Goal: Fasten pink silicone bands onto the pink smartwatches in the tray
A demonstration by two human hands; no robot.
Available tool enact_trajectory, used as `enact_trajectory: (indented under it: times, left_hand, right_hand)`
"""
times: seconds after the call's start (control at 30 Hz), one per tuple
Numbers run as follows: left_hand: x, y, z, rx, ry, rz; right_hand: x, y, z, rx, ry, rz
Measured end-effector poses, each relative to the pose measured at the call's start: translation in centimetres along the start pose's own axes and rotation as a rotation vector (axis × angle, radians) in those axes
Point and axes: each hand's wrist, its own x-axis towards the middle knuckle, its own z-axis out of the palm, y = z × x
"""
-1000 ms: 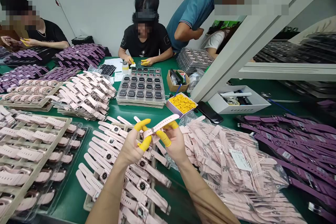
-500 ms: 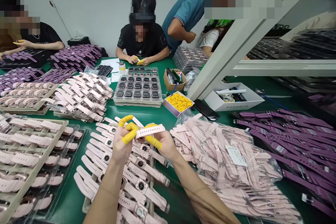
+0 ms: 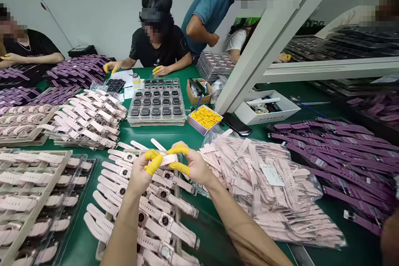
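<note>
My left hand [image 3: 141, 171] and my right hand [image 3: 193, 165] meet in the middle of the head view, yellow cots on several fingertips. Between them is a pink watch strap [image 3: 168, 159], curled over; whether a watch case is attached is hidden by the fingers. My left thumb and finger pinch one end, and the right fingers close on the other. Just below lies a tray of pink-strapped smartwatches [image 3: 165, 219], their straps slanting and round sensor backs facing up.
Right of my hands lie bagged pink straps [image 3: 249, 174] and purple straps [image 3: 352, 162]. At left stand trays of pink watches [image 3: 28, 183]. Ahead are a tray of dark watch cases [image 3: 156, 106], a box of yellow finger cots [image 3: 205, 118] and a white box [image 3: 266, 110]. Co-workers sit opposite.
The strap was stretched out flat to the right; now it is folded shorter between my hands, the right fingers gripping its end. A co-worker opposite has reached an arm sideways.
</note>
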Motion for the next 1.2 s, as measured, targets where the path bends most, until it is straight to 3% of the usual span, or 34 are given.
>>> enact_trajectory:
  times: [0.23, 0.4, 0.63, 0.97, 1.07, 1.2]
  left_hand:
    - [-0.2, -0.3, -0.1, 0.092, -0.001, -0.053]
    - [-0.4, -0.3, 0.0, 0.142, -0.117, -0.108]
    - [-0.2, -0.3, 0.0, 0.106, -0.084, -0.032]
    - [-0.4, -0.6, 0.2, 0.362, -0.068, 0.058]
    - [-0.3, -0.6, 0.2, 0.23, -0.101, 0.026]
    - [-0.4, -0.6, 0.3, -0.148, -0.14, -0.094]
  right_hand:
    - [0.1, -0.7, -0.3, -0.007, -0.04, -0.048]
    - [0.0, -1.4, -0.2, -0.106, -0.077, -0.063]
    - [-0.1, -0.6, 0.1, 0.089, -0.013, 0.1]
    - [0.1, -2.0, -0.1, -0.237, -0.048, -0.148]
    - [0.1, -2.0, -0.4, -0.16, -0.045, -0.107]
    - [0.0, -1.7, -0.5, 0.162, -0.053, 0.006]
